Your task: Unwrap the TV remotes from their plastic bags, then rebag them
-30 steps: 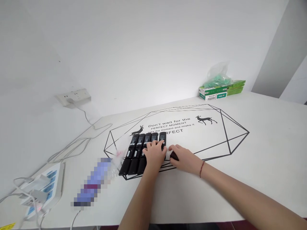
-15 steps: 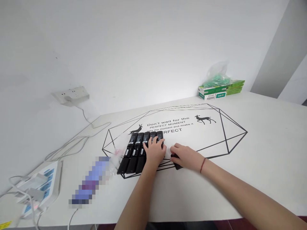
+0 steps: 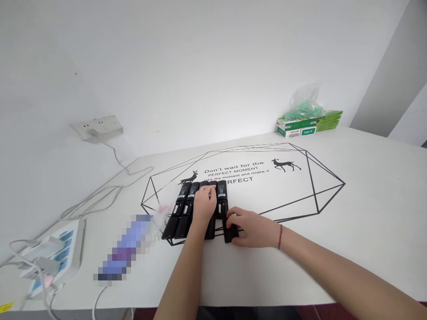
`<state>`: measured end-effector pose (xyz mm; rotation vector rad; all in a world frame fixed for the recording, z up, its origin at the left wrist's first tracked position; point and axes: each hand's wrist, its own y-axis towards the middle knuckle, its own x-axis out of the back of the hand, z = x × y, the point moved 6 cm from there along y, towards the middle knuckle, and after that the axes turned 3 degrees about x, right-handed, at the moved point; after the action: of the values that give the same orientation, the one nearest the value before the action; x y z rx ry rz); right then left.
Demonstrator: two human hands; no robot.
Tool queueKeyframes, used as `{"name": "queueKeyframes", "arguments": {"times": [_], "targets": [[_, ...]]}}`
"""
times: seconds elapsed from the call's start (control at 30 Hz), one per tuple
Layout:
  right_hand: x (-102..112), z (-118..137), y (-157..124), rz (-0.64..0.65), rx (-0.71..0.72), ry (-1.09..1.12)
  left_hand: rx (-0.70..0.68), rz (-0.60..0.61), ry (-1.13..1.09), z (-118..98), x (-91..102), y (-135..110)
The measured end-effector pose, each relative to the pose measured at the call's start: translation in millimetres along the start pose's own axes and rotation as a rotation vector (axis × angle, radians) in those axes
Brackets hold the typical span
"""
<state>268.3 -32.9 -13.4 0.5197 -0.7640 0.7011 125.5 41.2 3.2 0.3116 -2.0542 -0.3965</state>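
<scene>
Five black remotes [image 3: 222, 191] abreast | right hand [image 3: 254, 228] clasping a black cover [image 3: 229, 234] | left hand [image 3: 204, 203] over them, grip unclear | sideways nudge could skew their line

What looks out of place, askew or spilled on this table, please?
Nothing spilled shows. The black piece in the right hand sits slightly askew, out of line with the rightmost black device beyond it. A blue object at left appears pixelated, so its condition cannot be told.

Your right hand [image 3: 248, 227] now has the black cover [image 3: 230, 233] by the rightmost remote [image 3: 222, 191]'s near end; your left hand [image 3: 204, 203] sits farther left.
</scene>
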Motion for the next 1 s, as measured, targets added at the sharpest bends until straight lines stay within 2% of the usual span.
{"name": "queueKeyframes", "arguments": {"times": [0.13, 0.4, 0.7, 1.0], "targets": [[-7, 5, 3, -0.061, 0.089, -0.062, 0.011, 0.047, -0.036, -1, -6.1, -2], [-8, 6, 6, -0.162, 0.139, -0.139, -0.002, 0.108, -0.062, -2, -15.8, -5], [-9, 4, 10, -0.153, 0.133, -0.124, -0.021, 0.214, 0.023, -6, -23.1, -10], [-9, 7, 8, -0.175, 0.129, -0.125, -0.02, 0.237, 0.044, -6, -25.3, -10]]}}
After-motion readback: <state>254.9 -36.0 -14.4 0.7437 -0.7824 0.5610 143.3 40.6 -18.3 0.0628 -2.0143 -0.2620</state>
